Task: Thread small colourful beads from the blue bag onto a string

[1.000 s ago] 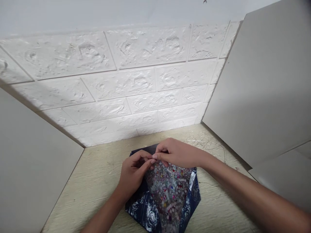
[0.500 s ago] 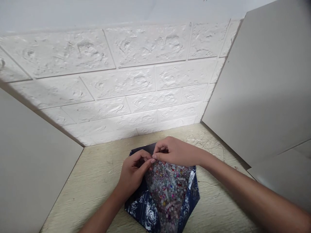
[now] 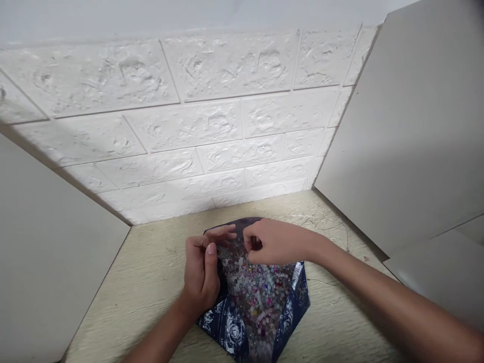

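Contact is breaking above the beads (image 3: 260, 290).
Your left hand (image 3: 201, 267) is spreading its grip; your right hand (image 3: 278, 242) is curling, any pinch unclear. The joint hold is seemingly ending; beads are lying in the blue wrap (image 3: 231, 325).

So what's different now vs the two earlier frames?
The fingertips have come apart: the left hand shifted left, its thumb now pointing up, and the right hand's fingertips sit slightly further right. Anything taken or let go is too small to tell. Unchanged: beads in the blue patterned wrapper, fine strands on the table.
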A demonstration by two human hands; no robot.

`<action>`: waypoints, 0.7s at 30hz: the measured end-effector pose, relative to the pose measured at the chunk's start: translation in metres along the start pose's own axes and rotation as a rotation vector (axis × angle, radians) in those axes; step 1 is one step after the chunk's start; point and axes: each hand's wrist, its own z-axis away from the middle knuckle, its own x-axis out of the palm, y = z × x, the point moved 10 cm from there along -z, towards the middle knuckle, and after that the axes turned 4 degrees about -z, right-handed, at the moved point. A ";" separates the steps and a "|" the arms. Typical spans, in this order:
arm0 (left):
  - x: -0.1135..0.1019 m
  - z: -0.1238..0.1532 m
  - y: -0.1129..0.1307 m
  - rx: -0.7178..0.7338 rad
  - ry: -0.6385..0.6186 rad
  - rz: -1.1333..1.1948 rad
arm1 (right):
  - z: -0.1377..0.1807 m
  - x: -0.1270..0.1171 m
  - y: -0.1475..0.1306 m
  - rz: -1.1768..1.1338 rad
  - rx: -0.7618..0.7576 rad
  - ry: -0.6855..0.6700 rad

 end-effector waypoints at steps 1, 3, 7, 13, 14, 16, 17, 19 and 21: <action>-0.002 0.000 0.003 0.042 0.028 -0.038 | 0.000 0.001 0.000 0.015 -0.001 -0.008; -0.005 0.000 0.007 0.108 0.062 -0.104 | 0.001 0.002 0.001 0.034 -0.001 -0.018; 0.001 -0.001 0.004 0.089 -0.034 -0.171 | 0.002 -0.002 0.002 0.003 0.010 0.020; 0.012 -0.002 0.008 0.115 -0.198 -0.390 | 0.005 -0.014 -0.022 -0.242 -0.171 0.089; 0.013 -0.002 0.010 0.116 -0.204 -0.405 | 0.005 -0.016 -0.020 -0.229 -0.161 0.103; 0.014 -0.002 0.010 0.101 -0.206 -0.430 | 0.004 -0.021 -0.014 -0.138 -0.104 0.154; 0.013 -0.003 0.010 0.094 -0.199 -0.436 | 0.005 -0.023 -0.010 -0.082 -0.072 0.179; 0.013 -0.003 0.009 0.087 -0.193 -0.444 | 0.006 -0.027 -0.007 0.000 -0.022 0.213; 0.015 -0.004 0.010 0.097 -0.201 -0.453 | 0.007 -0.026 -0.009 -0.003 -0.015 0.202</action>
